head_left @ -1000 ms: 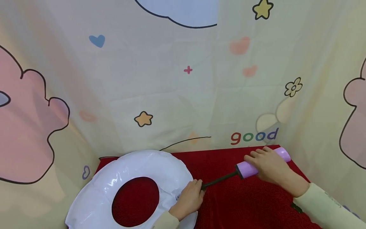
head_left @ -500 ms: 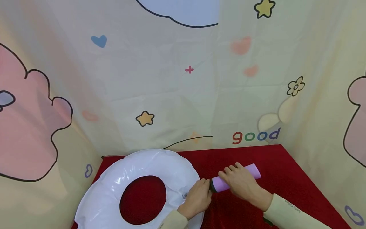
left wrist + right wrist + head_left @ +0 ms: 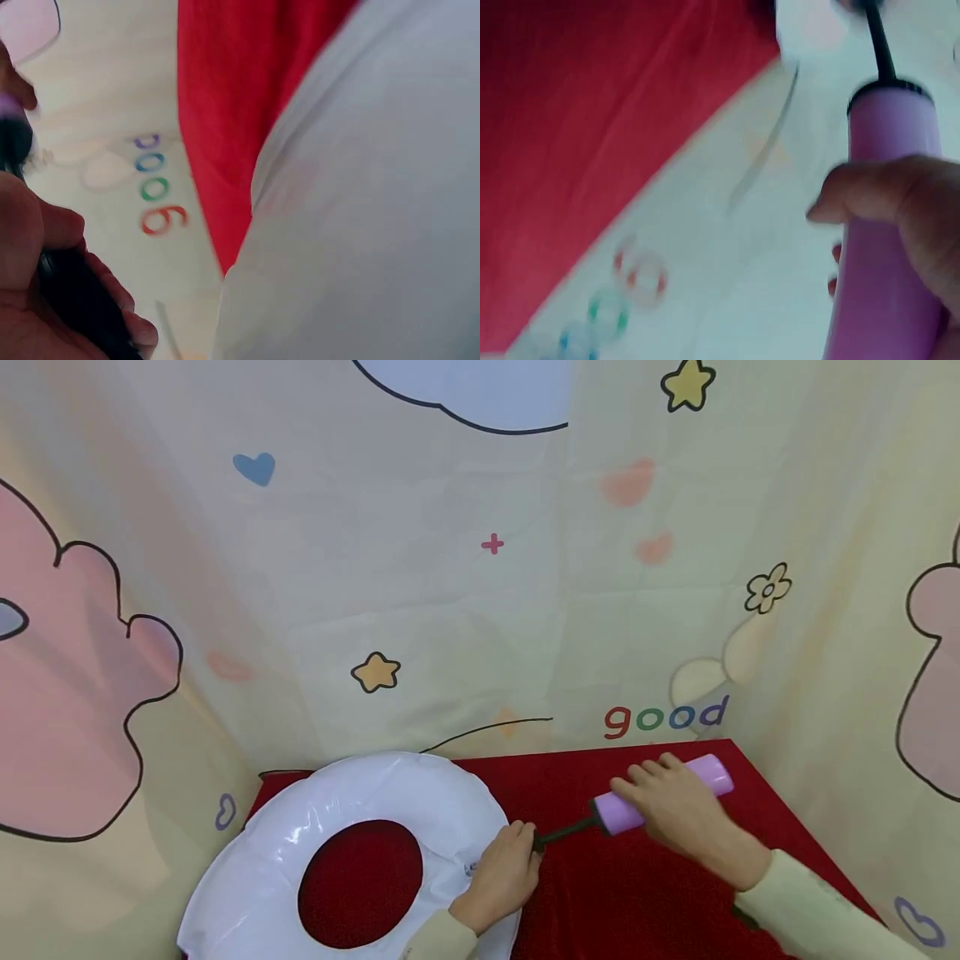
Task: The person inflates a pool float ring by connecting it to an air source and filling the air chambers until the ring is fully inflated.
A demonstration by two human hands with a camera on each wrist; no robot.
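Note:
A white inflatable swim ring (image 3: pixel 390 787) lies at the left of the head view, its surface puffed and a little wrinkled. My left hand (image 3: pixel 498 872) overlaps its right side and grips the black handle (image 3: pixel 82 307) of a hand air pump, as the left wrist view shows. My right hand (image 3: pixel 678 802) is wrapped around the pump's purple barrel (image 3: pixel 711 775). Between the two hands a length of thin black rod (image 3: pixel 567 832) shows. In the right wrist view my thumb (image 3: pixel 866 193) lies across the barrel. A small clear valve (image 3: pixel 471 868) shows beside my left hand.
A red cloth (image 3: pixel 637 893) covers the table and shows through the ring's hole. Behind and at both sides hangs a pale curtain (image 3: pixel 420 568) printed with hearts, stars and the word "good".
My right hand first slid the barrel left until it met my left hand, hiding the rod. Now it has drawn back right, and part of the rod shows again.

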